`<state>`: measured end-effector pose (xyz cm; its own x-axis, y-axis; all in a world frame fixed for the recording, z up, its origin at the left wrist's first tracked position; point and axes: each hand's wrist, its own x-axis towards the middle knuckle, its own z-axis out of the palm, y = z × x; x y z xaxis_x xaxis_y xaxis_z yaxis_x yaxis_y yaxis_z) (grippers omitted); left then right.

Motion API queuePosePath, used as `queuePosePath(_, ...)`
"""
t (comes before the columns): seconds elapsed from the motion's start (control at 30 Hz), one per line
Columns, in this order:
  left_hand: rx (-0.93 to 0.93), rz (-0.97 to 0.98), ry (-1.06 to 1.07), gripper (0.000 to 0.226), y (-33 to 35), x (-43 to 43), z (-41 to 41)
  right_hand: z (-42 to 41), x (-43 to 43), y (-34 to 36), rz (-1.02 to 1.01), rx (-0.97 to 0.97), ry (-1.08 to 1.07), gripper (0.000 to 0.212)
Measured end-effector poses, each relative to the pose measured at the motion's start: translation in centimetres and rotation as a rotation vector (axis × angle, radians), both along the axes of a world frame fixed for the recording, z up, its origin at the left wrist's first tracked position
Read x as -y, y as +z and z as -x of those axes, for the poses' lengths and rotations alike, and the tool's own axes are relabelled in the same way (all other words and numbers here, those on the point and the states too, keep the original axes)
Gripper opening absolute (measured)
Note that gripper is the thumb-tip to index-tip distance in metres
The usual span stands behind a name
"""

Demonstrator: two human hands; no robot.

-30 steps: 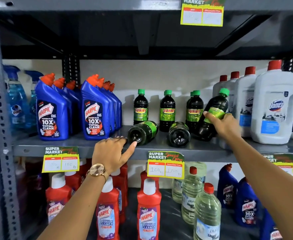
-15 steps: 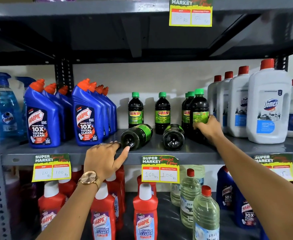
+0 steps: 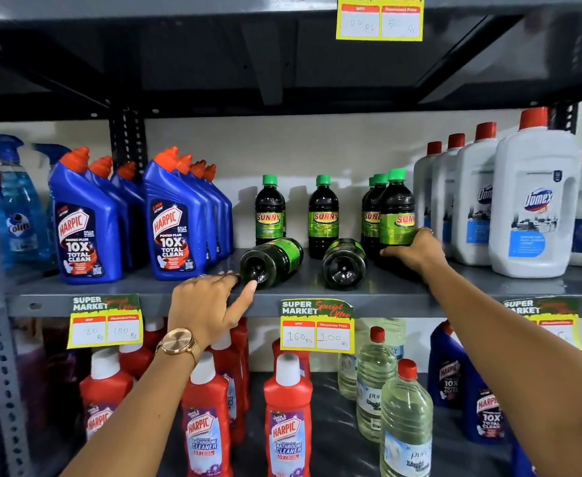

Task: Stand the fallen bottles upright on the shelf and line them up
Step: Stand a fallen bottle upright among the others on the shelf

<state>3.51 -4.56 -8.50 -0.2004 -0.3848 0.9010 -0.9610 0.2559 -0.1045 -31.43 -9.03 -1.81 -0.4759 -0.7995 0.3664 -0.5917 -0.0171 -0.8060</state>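
Nearest to me, my left hand (image 3: 210, 306) rests at the front lip of the middle shelf (image 3: 403, 297), a rose-gold wristwatch (image 3: 178, 341) on its wrist. Its fingers (image 3: 225, 277) are loosely spread, not clenched, grasping nothing; the thumb tip touches the base of the left fallen bottle (image 3: 271, 260), which lies on its side with its bottom facing me.

Just beside it, apart from it, the right fallen bottle (image 3: 344, 263) lies the same way, untouched.

Farther right, my right hand (image 3: 415, 251) is wrapped around the lower body of an upright Sunny bottle (image 3: 396, 215), fingers curled against its right side and thumb across the front (how tight the grip is I cannot tell). That bottle stands on the shelf at the front of a short file of green-capped bottles; the ones behind it are mostly hidden, so I cannot count them.

Behind the fallen pair, two more Sunny bottles (image 3: 270, 211) stand upright near the back wall, well apart from each other.

To the left stand blue Harpic bottles (image 3: 176, 218), to the right white Domex bottles (image 3: 535, 201), the far right ones cut off by the frame edge. The price tag (image 3: 318, 327) on the shelf lip reads 160 and 100; the other tags are too blurred to read surely.
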Motion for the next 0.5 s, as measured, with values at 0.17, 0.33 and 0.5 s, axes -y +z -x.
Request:
queuePosePath(0.17, 0.008, 0.028, -0.01, 0.057, 0.1, -0.1, 0.1, 0.7, 1.3, -0.6, -0.017, -0.028, 0.013, 0.109)
queuePosePath(0.33, -0.002, 0.031, -0.028, 0.055, -0.1, 0.1, 0.2, 0.2, 0.0, -0.1, -0.044, -0.047, 0.022, 0.063)
queuePosePath(0.5, -0.008, 0.042, -0.033, 0.054, -0.1, 0.2, 0.2, 0.1, 0.1, 0.0, -0.039, -0.157, -0.013, 0.079)
